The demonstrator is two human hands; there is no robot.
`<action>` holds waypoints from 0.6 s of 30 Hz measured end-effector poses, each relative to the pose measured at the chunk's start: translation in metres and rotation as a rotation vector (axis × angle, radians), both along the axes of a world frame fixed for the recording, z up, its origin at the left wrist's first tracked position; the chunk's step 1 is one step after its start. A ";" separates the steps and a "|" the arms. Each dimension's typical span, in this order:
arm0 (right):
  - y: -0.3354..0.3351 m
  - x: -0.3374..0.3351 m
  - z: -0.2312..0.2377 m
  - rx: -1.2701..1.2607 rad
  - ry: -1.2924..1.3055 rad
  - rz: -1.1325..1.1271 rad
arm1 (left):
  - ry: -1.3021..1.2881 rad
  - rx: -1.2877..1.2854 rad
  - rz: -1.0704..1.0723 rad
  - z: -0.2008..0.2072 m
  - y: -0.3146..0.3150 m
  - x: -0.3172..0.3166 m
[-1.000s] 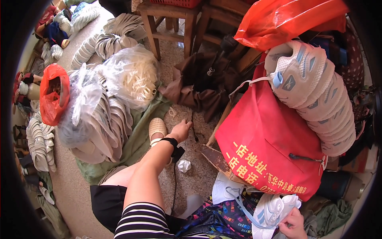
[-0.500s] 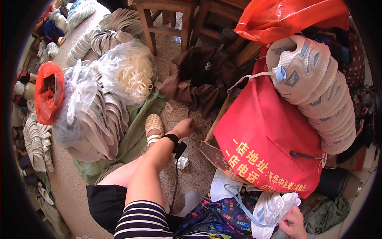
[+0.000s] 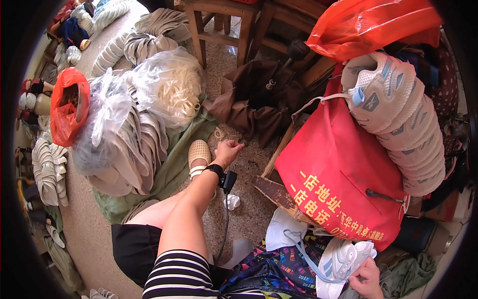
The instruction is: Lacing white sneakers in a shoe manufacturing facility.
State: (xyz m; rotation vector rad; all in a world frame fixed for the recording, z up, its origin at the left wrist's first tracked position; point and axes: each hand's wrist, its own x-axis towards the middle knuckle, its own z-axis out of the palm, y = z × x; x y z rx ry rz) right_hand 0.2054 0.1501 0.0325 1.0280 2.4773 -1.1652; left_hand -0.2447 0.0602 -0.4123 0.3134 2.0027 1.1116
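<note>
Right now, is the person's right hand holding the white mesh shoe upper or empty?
Holding: right hand fingers curl around the white mesh shoe upper.

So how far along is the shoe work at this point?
Done: a tall stack of white shoe uppers lies on the red bag. In hand: the right hand holds one more white upper, while the left hand reaches down to the floor. Left: bagged soles lie piled on the person's left.
</note>
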 end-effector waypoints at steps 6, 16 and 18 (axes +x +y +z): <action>0.000 0.003 -0.001 -0.001 0.009 0.010 | 0.228 0.208 0.134 -0.022 -0.003 -0.004; 0.001 0.005 -0.004 -0.016 0.056 0.005 | -0.497 0.458 0.395 -0.018 0.008 0.008; 0.002 0.007 -0.003 -0.010 0.003 0.009 | -0.532 0.442 0.369 -0.015 0.007 0.008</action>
